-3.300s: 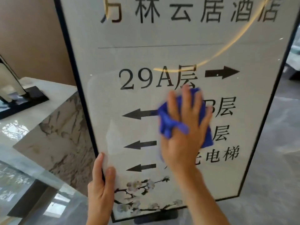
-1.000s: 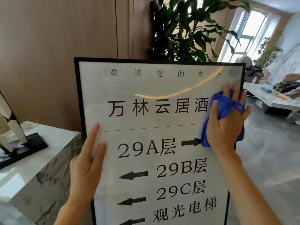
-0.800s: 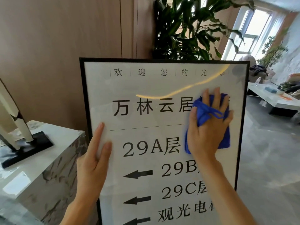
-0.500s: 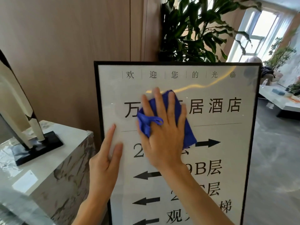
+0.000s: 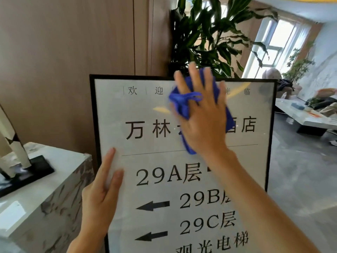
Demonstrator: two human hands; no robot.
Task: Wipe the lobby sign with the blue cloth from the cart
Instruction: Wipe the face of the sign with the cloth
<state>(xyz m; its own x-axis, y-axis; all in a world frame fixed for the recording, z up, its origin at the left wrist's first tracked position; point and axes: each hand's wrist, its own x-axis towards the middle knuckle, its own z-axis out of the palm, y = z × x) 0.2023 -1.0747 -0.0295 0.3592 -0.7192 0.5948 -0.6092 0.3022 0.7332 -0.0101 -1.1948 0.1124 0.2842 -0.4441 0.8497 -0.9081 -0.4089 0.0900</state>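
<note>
The lobby sign is a tall white panel in a thin black frame, printed with black characters, floor numbers and arrows. It stands upright right in front of me. My right hand lies flat against the sign's upper middle, fingers spread, pressing the blue cloth to the glass near the top edge. The cloth bunches between my fingers and sticks out below the palm. My left hand rests on the sign's left edge at mid height, fingers extended, steadying the frame.
A marble-topped counter stands at the left with a black-based ornament on it. A large potted plant rises behind the sign against the wood-panelled wall. At the right, a low white table stands on grey floor.
My right hand has swept the cloth from the sign's right side leftward, then up to the top middle. My left hand keeps its place on the left edge.
</note>
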